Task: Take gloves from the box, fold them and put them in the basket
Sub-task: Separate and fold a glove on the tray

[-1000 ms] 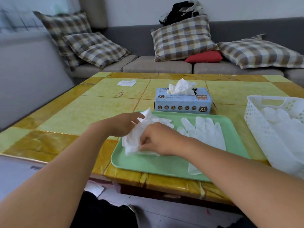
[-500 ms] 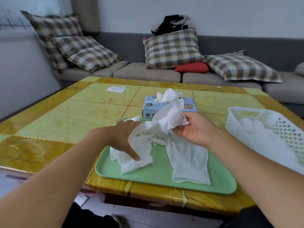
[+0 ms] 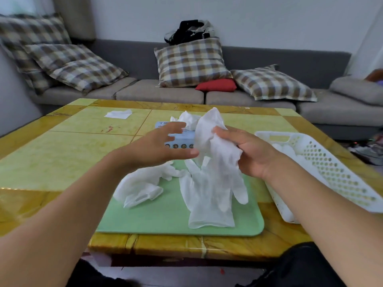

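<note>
Your right hand [image 3: 246,151] has lifted one glove [image 3: 215,154] off the tray [image 3: 165,218] since a second ago, when both hands were pressed down on the crumpled heap. It now pinches that glove by its upper part, fingers curled round it, with the glove fingers hanging below the hand and brushing a flat glove [image 3: 207,204] under it. Your left hand [image 3: 157,148] has let go and hovers just beside the raised glove, fingers spread and holding nothing. The crumpled glove [image 3: 141,187] stays on the tray below your left hand. The box [image 3: 182,139] sits behind both hands; the basket [image 3: 331,172] lies just beyond your right wrist on the counter [image 3: 62,154]. Judgement: separation is complete and folding of the raised glove has not begun.
</note>
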Action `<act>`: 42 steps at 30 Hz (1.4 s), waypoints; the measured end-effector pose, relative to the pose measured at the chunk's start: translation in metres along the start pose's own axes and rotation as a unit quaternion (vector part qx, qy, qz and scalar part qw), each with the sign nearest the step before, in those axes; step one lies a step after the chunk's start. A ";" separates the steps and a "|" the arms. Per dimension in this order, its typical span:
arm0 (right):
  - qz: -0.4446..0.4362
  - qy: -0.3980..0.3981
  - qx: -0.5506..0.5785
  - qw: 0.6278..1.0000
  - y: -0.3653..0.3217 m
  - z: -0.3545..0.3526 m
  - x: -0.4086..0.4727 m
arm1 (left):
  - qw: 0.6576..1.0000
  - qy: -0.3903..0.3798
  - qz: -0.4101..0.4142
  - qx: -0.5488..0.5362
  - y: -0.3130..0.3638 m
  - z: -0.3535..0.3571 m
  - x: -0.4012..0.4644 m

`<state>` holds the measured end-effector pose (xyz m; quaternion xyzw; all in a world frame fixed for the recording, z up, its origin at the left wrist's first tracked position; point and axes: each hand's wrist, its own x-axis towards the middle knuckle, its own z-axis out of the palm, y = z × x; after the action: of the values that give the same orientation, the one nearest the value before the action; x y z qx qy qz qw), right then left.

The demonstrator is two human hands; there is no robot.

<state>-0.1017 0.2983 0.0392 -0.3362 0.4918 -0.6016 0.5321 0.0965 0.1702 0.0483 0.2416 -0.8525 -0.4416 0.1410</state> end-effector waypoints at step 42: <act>0.181 0.073 -0.007 0.981 0.027 -0.018 0.020 | 0.939 -0.063 -0.269 -0.202 -0.016 0.026 0.039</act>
<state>-0.1140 0.2840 0.0056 -0.2009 0.5862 -0.5148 0.5924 0.0564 0.1595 0.0211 0.4004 -0.6553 -0.6405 0.0090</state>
